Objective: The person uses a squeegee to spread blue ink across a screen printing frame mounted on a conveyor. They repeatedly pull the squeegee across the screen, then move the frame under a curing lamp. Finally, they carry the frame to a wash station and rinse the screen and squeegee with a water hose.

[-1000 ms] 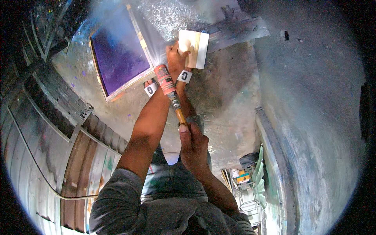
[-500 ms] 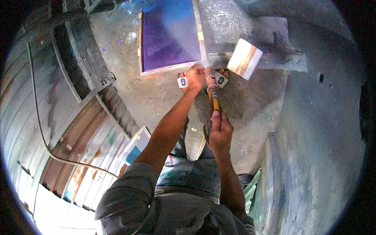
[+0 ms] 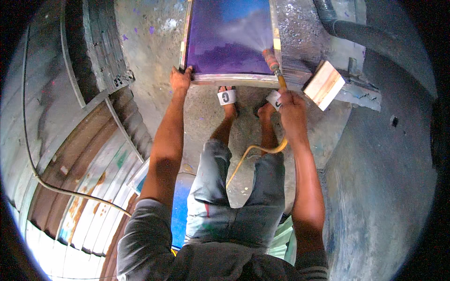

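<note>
A flat screen in a pale frame lies before my feet, its mesh deep purple and turning blue at the far end. My left hand grips the frame's near left corner, with the thumb along its edge. In my right hand is a yellow hose that ends in a red spray nozzle. The nozzle is over the right side of the frame, and a white fan of water sprays from it toward the far left across the mesh. My fingers hide part of the hose.
A light wooden block leans to the right of the frame, by a low ledge. A dark pipe runs along the upper right. Corrugated sheets and a thin hose are at the left. A concrete wall rises at the right.
My left hand has left the nozzle area and taken hold of the frame's near left corner. My right hand has moved right and forward with the hose, and the spray now points leftward.
</note>
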